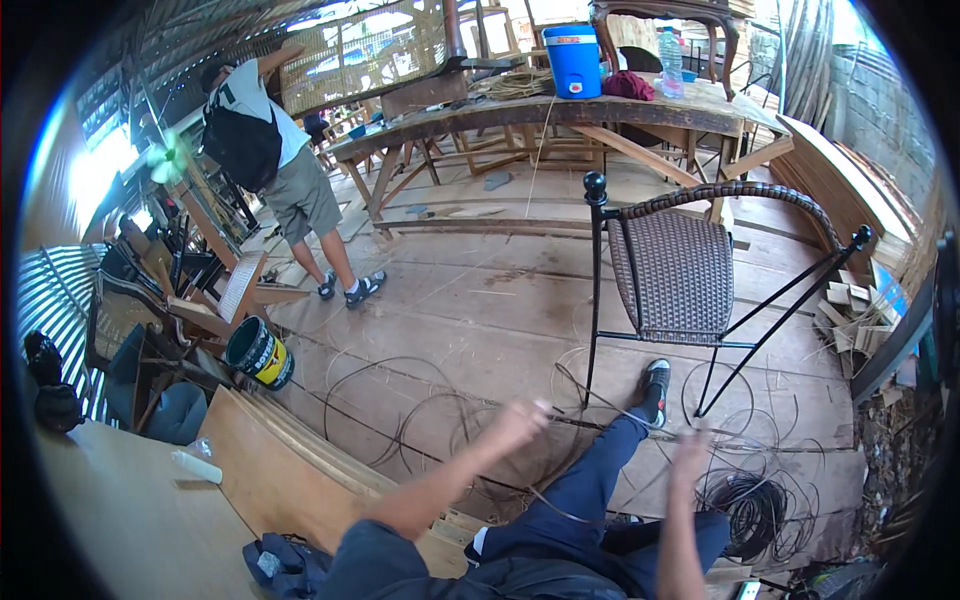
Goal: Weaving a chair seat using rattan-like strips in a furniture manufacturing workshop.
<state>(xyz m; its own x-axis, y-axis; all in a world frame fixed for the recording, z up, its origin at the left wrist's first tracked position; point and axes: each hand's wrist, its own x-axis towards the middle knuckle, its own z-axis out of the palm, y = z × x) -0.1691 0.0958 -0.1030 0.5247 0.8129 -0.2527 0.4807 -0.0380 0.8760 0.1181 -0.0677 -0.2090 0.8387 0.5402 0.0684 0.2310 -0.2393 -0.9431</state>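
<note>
My left hand (518, 425), a little blurred, is closed in a pinch in front of me. A thin dark wicker strand (585, 424) stretches from it across my leg toward my right hand (690, 455). The right fingers are closed too, around what looks like the same strand; their exact grip is too small to make out. Just beyond my hands stands a chair (672, 275) with a black metal frame, a woven brown panel and a wrapped curved top rail. Loose loops of strand lie around my legs, and a dark coil of strand (752, 508) rests on the floor beside my right arm.
A long wooden workbench (470, 125) carries a blue water cooler (574, 65) and a plastic bottle (671, 65). At the left another person (275, 150) stands with raised arms, near a dark bucket (260, 353). Wooden sheets (290, 470) lie beside my left arm; planks (850, 190) lean at the right.
</note>
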